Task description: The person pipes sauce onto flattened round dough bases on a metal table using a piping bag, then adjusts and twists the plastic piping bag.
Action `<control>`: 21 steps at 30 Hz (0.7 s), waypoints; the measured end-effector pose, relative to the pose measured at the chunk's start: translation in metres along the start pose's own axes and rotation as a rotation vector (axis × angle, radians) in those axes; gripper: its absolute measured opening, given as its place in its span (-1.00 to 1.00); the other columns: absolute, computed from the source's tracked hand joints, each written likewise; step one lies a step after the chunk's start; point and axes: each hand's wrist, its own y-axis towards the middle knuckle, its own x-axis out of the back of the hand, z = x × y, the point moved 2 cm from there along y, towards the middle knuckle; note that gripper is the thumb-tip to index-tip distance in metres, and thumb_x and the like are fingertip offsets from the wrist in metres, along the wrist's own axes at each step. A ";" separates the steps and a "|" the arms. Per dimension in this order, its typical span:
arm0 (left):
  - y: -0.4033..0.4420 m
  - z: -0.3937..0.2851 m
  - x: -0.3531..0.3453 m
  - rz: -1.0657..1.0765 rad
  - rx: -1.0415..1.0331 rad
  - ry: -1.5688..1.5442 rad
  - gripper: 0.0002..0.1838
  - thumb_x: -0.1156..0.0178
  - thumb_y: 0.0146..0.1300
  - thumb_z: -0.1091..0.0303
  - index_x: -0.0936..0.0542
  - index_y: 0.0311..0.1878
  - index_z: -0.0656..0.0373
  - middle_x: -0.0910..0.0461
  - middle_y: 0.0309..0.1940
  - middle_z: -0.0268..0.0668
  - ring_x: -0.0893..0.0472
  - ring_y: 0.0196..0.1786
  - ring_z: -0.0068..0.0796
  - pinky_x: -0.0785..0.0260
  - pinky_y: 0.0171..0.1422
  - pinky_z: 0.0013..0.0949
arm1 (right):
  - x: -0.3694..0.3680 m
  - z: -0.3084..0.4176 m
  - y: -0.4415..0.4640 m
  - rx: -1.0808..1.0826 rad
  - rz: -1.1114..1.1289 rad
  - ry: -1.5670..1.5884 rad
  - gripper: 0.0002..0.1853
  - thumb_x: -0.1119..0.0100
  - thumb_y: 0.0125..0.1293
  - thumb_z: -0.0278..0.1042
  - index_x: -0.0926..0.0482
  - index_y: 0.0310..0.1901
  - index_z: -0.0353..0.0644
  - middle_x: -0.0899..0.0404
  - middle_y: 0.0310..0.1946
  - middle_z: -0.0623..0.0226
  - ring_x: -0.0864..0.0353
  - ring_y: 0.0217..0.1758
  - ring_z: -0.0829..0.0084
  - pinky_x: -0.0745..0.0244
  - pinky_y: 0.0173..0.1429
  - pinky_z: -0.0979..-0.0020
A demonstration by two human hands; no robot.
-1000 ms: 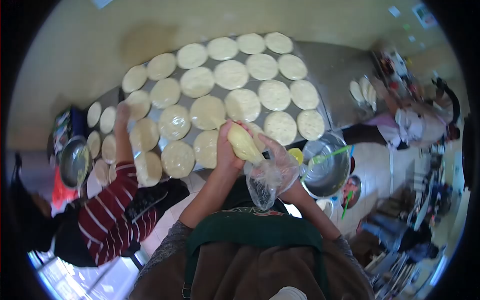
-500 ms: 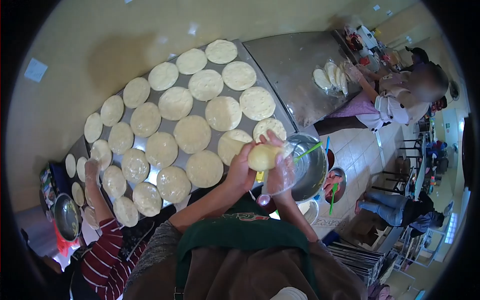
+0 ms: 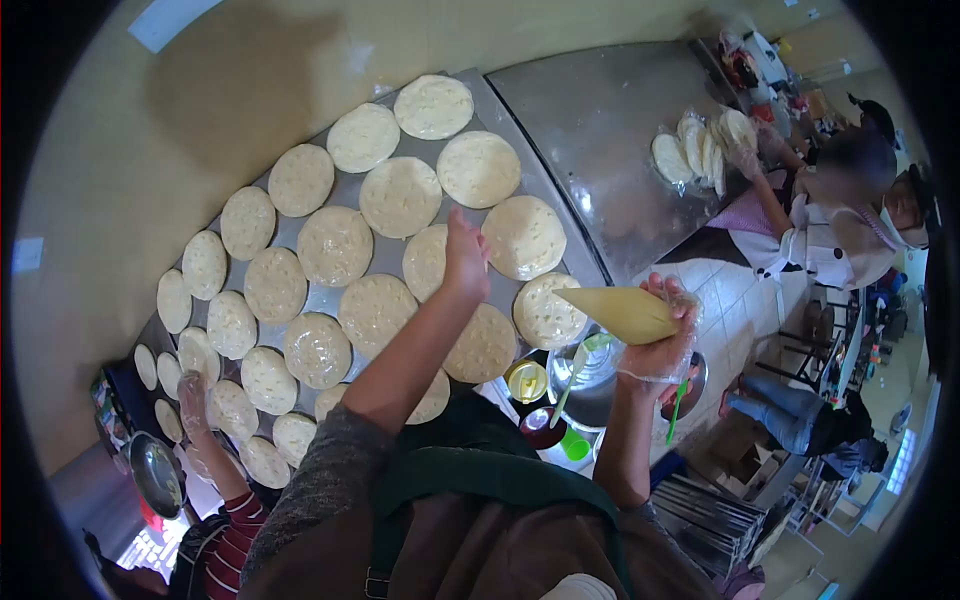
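Note:
My right hand (image 3: 662, 330), in a clear plastic glove, is closed round a piping bag (image 3: 618, 310) filled with something pale yellow. The bag's narrow tip points left, over the edge of a flat dough round (image 3: 549, 312). Reaching out over the metal table (image 3: 322, 300), my left hand (image 3: 467, 258) is bare, with its fingers stretched and nothing visible in it. Beneath it lies another dough round (image 3: 428, 262), partly hidden by the hand. Several more pale, shiny rounds cover the table in rows.
Below the bag stands a large metal pot (image 3: 592, 375), beside a yellow-lidded tub (image 3: 527, 382) and a green cup (image 3: 575, 444). A co-worker's gloved hand (image 3: 192, 400) touches rounds at the left. Another person (image 3: 800, 225) handles bagged flatbreads (image 3: 690, 150) at the right.
My hands have come apart. The right one has moved right with the piping bag, while the left has let go and swung out left over the dough rounds.

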 end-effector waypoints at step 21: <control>-0.052 0.038 -0.002 0.197 0.408 -0.196 -0.28 0.01 0.11 -0.21 -0.15 0.07 0.25 -0.34 -0.16 -0.17 -0.46 -0.27 -0.38 -0.33 -0.17 -0.39 | -0.032 -0.036 0.007 -0.011 0.044 -0.045 -0.76 0.14 0.33 -0.15 -0.31 -0.41 -0.11 -0.39 -0.14 0.23 -0.37 0.01 0.20 -0.22 0.15 0.14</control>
